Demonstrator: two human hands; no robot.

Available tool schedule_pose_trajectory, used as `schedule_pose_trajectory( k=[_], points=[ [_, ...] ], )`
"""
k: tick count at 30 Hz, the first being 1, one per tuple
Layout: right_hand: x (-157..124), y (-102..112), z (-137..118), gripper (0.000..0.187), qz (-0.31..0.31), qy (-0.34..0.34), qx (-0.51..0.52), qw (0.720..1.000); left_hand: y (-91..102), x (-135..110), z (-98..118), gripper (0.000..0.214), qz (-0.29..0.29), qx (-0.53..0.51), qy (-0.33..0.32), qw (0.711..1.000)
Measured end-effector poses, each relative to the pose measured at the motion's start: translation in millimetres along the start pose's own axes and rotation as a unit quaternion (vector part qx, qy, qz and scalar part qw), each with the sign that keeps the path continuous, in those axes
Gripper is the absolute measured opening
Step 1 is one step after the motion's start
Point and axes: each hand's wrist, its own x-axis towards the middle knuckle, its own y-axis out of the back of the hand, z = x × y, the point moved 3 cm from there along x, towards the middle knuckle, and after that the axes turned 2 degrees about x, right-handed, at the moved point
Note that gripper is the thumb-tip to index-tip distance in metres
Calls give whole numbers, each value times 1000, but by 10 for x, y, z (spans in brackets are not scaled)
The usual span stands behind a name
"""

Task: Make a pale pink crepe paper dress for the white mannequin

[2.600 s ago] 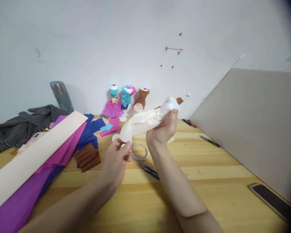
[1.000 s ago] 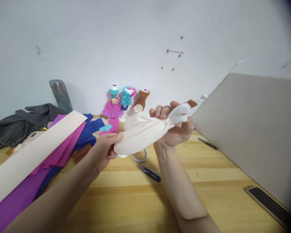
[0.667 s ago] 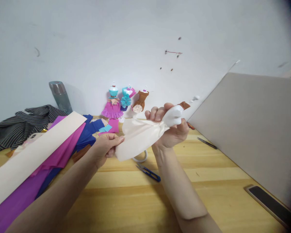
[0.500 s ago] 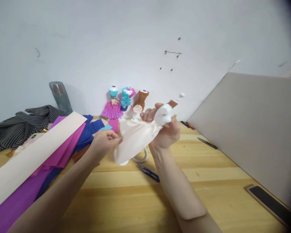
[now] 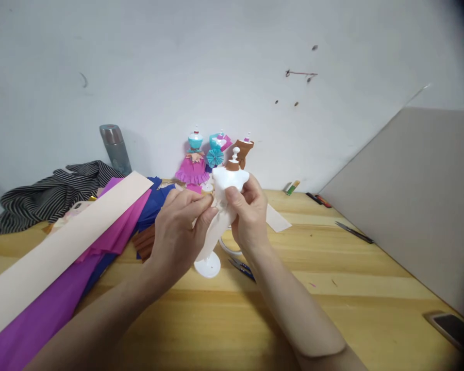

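A small white doll mannequin (image 5: 230, 178) with a brown band at its neck stands nearly upright in front of me, its round white base (image 5: 208, 265) showing below. Cream crepe paper (image 5: 213, 236) hangs gathered around its waist. My right hand (image 5: 250, 211) is wrapped round the torso, thumb pressing on the front at the waist. My left hand (image 5: 185, 221) pinches the gathered paper at the waist between thumb and fingers. Beneath the hands lie a roll of white tape (image 5: 228, 246), partly hidden, and dark blue thread snips (image 5: 242, 267).
Left: a long cream strip (image 5: 73, 242) over purple and blue paper, striped cloth (image 5: 58, 193), a grey bottle (image 5: 116, 149). Back: dressed mannequins (image 5: 193, 159). Right: a white board (image 5: 402, 196), a dark slim tool (image 5: 354, 233), a phone (image 5: 450, 327).
The mannequin has gone from tilted to nearly upright. My left hand has moved from the paper's lower edge up to the waist gathers. The view has shifted a little.
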Motion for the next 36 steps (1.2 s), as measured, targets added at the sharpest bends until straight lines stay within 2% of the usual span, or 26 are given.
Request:
schedule_pose_trajectory(
  k=[6,10,15,19,21,24,28,33,36],
  points=[
    [-19,2,135,24,12,-6,-24,1000,-127,-6,-134,25,-4,-11,23,1000],
    [11,9,211,24,7,-42,-33,999,-99,73,-249,23,-23,-56,48,997],
    [20,-4,241,30,-15,-50,-47,998,45,174,-365,9,51,-93,84,991],
    [22,-5,282,30,-31,-59,-71,995,-68,201,-480,6,-47,-119,104,986],
    [41,2,286,30,-56,-64,-84,993,-129,207,-574,10,-89,-140,133,977],
    [87,19,259,33,-147,-86,-104,980,-164,227,-718,12,-128,-197,182,955],
    [146,85,200,39,-255,-100,-124,954,-129,252,-795,12,-134,-215,206,945],
    [165,124,169,44,-288,-102,-117,945,-79,250,-686,16,-109,-204,171,958],
    [149,101,155,45,-299,-96,-83,946,-42,263,-617,15,-124,-196,150,961]
  ],
)
